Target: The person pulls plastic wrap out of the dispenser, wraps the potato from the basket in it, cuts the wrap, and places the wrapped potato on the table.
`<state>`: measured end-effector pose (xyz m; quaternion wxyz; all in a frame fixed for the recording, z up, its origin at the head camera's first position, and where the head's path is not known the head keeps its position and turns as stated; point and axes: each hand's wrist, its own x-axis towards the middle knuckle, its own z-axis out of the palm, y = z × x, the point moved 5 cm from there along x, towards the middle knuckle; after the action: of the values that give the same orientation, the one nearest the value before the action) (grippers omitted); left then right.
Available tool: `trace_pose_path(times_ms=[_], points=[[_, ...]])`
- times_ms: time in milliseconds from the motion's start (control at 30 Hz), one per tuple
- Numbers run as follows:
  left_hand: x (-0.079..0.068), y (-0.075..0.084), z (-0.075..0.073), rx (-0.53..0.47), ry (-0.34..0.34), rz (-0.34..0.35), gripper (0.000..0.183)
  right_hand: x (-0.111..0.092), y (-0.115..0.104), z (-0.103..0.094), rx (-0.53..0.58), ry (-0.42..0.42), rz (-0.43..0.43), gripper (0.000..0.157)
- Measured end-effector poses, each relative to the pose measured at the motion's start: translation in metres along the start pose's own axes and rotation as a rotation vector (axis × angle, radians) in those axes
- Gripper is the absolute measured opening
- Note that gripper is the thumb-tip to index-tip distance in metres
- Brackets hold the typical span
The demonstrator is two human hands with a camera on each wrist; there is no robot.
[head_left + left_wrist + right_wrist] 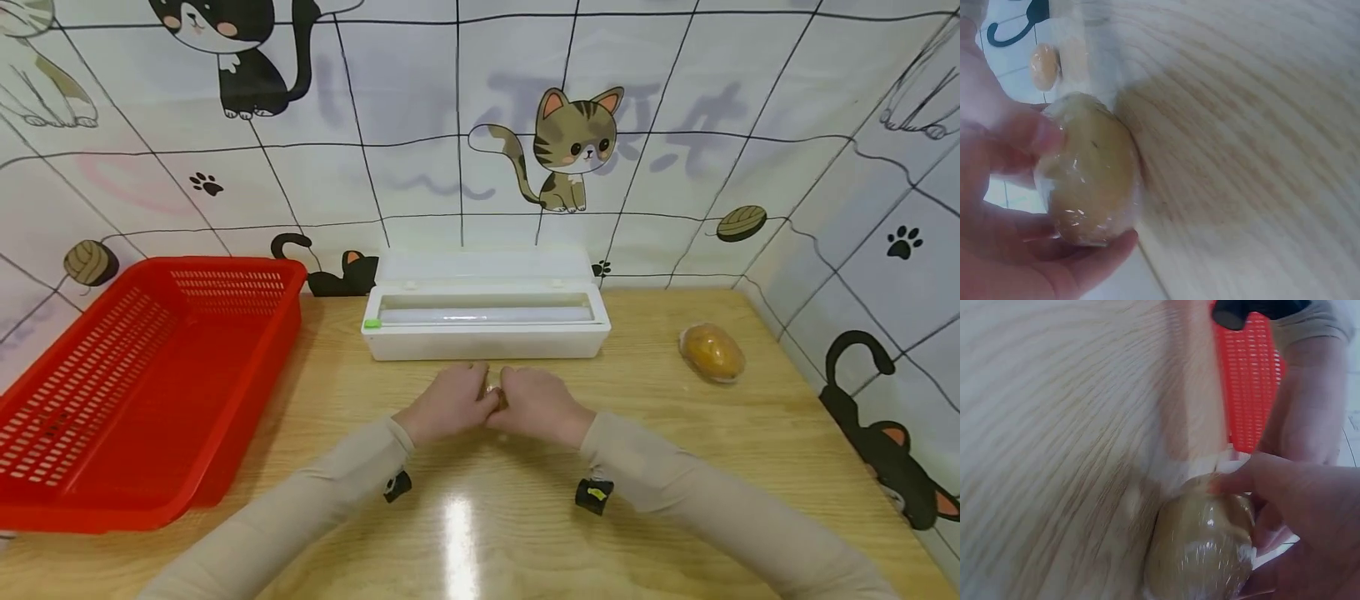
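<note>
Both hands meet over the table, just in front of a white cling film dispenser (491,342). Between them is a rounded yellow-brown item (1094,169) in clear cling film; it looks like a potato, though the kind is not certain. My left hand (450,404) grips one side of it, thumb on top and fingers curled beneath. From the other side, my right hand (542,407) pinches the wrapped item (1200,547) near its end. The hands hide most of it in the head view. Its underside is close to the table; contact cannot be told.
A red plastic basket (180,392) with slotted walls stands at the left. Toward the right of the wooden table (675,475) lies another film-wrapped yellow-orange item (712,352). Behind the dispenser, whose lid is raised, is a cat-patterned wall covering (420,183).
</note>
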<state>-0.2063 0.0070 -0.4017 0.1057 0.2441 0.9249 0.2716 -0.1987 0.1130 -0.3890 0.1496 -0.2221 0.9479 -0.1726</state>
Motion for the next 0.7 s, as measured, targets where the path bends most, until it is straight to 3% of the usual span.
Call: trace_pose_path(times_ms=[133, 300, 533, 700], points=[[0.002, -0.007, 0.0, -0.087, -0.019, 0.007, 0.026, 0.001, 0.002, 0.005, 0.024, -0.044, 0.011, 0.045], [0.007, -0.013, -0.001, -0.132, -0.039, 0.01, 0.043, 0.003, 0.003, 0.005, -0.035, -0.005, -0.004, 0.045], [0.0, -0.006, -0.004, -0.042, 0.038, 0.024, 0.035, 0.009, 0.005, 0.006, -0.046, -0.027, 0.018, 0.041], [-0.006, 0.002, -0.006, 0.007, 0.013, 0.049, 0.032, 0.007, 0.004, 0.006, -0.041, 0.018, 0.024, 0.045]])
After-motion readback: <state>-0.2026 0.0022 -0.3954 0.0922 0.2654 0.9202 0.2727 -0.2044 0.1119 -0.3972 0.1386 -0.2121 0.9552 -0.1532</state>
